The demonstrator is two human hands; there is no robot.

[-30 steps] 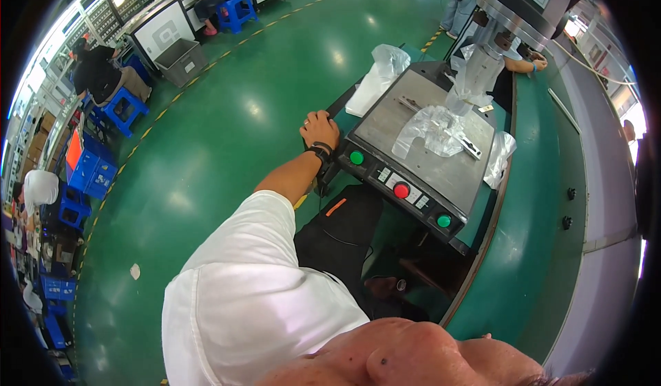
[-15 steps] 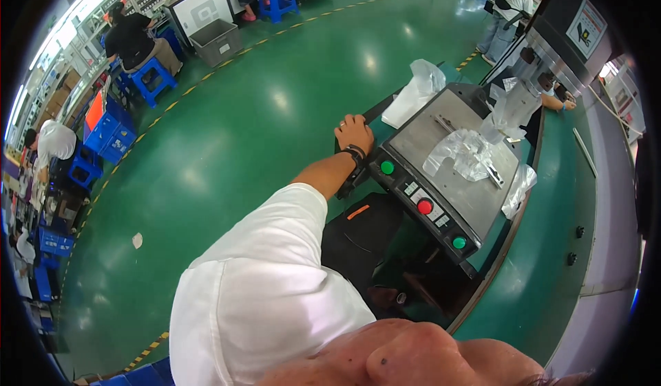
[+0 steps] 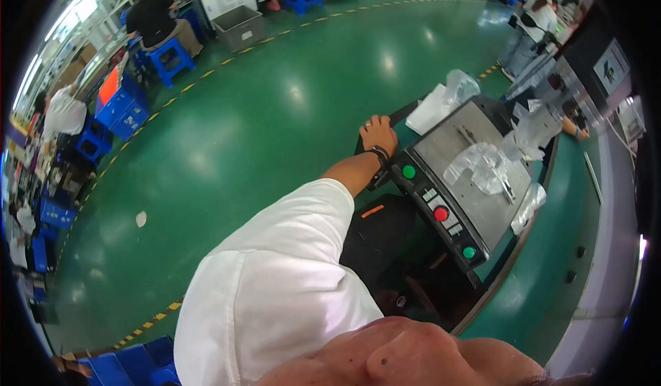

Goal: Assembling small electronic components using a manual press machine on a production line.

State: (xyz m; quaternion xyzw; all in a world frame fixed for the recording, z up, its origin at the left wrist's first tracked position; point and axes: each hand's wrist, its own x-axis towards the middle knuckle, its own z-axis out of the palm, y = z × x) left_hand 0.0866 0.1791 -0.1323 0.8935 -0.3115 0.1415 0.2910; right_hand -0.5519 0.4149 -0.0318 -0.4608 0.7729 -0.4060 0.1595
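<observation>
Around us spreads a glossy green floor bordered by yellow-black tape. On our green desk stands the press, its button panel facing lower left, long axis running upper left to lower right. Our left grip lies beside it, whether clasping or resting, we cannot tell; likewise our right grip.

The underside of the left hand is hidden, so what its palm meets cannot be told — the right hand is out of view. Crumpled clear film covers part of the metal plate. The machine head hides most of the co-worker's forearm. Near left, blue shapes are cut off; far-left goods blur.
</observation>
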